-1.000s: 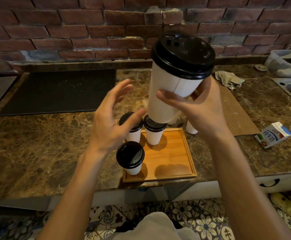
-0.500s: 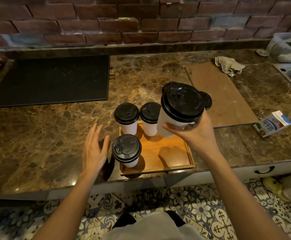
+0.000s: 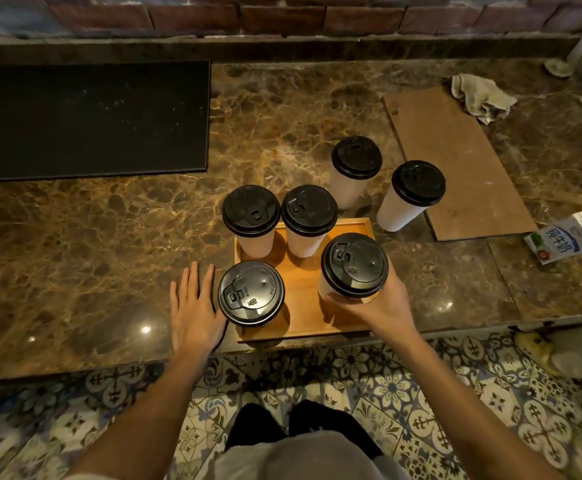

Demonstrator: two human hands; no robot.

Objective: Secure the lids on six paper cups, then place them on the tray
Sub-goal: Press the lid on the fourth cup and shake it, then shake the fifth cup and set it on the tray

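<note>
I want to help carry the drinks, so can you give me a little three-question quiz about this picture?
1. True or false: the left hand is gripping a cup.
2. How many cups stand on the counter, off the tray? A one, B two, C four.
3. Fill in: the right hand holds a cup at the tray's front ___ corner.

Key
1. False: it lies flat on the counter beside the tray.
2. B: the two far cups.
3. right
</note>
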